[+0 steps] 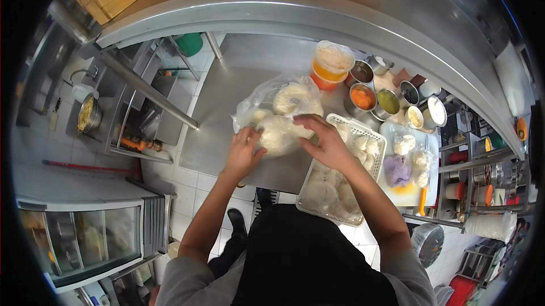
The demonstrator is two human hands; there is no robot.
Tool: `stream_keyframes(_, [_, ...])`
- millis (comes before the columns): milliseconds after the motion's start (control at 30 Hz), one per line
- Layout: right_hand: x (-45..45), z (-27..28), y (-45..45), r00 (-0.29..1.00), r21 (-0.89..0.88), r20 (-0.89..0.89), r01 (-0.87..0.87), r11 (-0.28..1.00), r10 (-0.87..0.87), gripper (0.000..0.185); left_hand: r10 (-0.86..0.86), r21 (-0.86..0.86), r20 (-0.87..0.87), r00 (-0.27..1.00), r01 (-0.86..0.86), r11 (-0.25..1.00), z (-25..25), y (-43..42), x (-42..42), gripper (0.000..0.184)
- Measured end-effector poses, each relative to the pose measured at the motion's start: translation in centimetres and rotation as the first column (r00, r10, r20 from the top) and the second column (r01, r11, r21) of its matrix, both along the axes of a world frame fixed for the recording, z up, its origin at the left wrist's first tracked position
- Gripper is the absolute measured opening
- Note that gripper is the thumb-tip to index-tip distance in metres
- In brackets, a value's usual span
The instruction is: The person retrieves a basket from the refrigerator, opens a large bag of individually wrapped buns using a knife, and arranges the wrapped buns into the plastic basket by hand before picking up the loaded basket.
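Observation:
A clear plastic bag lies on the steel counter, holding several pale, rounded bundles that look like noodles. One ring-shaped bundle sits at its far end, and a larger one lies nearest me. My left hand grips the bag's near left side with bent fingers, its thumb toward the large bundle. From the right, my right hand has its fingers over the bag's edge and its thumb lower down. Some fingertips blend into the shiny plastic. Under my right forearm stands a white plastic basket of similar wrapped pale portions.
Stacked tubs and metal containers of toppings stand at the back right. A white cutting board carries a purple bundle, bagged pale pieces and an orange-handled tool. A steel shelf overhangs the counter.

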State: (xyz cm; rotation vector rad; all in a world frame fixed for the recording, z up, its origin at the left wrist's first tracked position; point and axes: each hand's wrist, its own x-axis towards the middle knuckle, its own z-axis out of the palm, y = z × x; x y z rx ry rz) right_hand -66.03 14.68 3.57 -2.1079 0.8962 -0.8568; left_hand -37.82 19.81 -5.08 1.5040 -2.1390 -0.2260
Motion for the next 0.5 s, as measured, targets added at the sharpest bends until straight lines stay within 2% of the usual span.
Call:
stream_keyframes(67, [1.9, -2.1, -2.8, 0.997, -0.112, -0.061, -0.049, 0.992, 0.042, 0.042, 0.022, 0.046, -0.064, 0.998, -0.019, 0.999, 0.4, 0.9, -0.3, 0.054])
stream_keyframes(100, [2.1, -3.9, -3.8, 0.976, -0.171, -0.218, -0.04, 0.985, 0.002, 0.044, 0.031, 0.069, -0.095, 0.995, -0.024, 0.997, 0.5, 1.1, -0.3, 0.05])
stream_keyframes(167, [1.6, -6.6, -5.3, 0.855, -0.291, -0.504, -0.037, 0.956, -0.121, 0.05, 0.078, 0.13, -0.159, 0.984, -0.058, 0.99, -0.3, 0.6, 0.2, 0.042])
stream_keyframes(267, [0.5, -5.5, -4.3, 0.817, -0.259, -0.568, -0.056, 0.964, -0.105, 0.06, 0.141, 0.224, -0.264, 0.954, -0.082, 0.971, -0.5, -0.6, 0.3, 0.03])
stream_keyframes(333, [-0.8, -6.0, -3.7, 0.923, -0.167, -0.384, -0.053, 0.985, -0.015, 0.058, 0.181, 0.236, -0.335, 0.924, -0.104, 0.966, -0.5, -1.0, -0.5, 0.024])
stream_keyframes(367, [-1.9, -6.2, -3.3, 0.96, -0.129, -0.279, -0.042, 0.991, 0.004, 0.057, 0.158, 0.085, -0.275, 0.948, -0.14, 0.987, -0.7, -1.2, -0.5, 0.025])
stream_keyframes(400, [-2.7, -5.4, -2.2, 0.979, -0.119, -0.191, 0.044, 0.992, -0.066, 0.055, 0.121, -0.076, -0.229, 0.966, -0.142, 0.987, -1.0, -1.6, -0.9, 0.026])
stream_keyframes(467, [-6.5, -3.1, -0.4, 0.956, -0.15, -0.169, 0.215, 0.965, -0.24, 0.048, 0.098, -0.193, -0.202, 0.974, -0.138, 0.971, -0.2, -2.4, -2.6, 0.027])
stream_keyframes(500, [-9.0, -2.4, 0.4, 0.931, -0.146, -0.162, 0.304, 0.941, -0.326, 0.046, 0.059, -0.135, -0.276, 0.959, -0.099, 0.986, 1.3, -2.9, -4.1, 0.028])
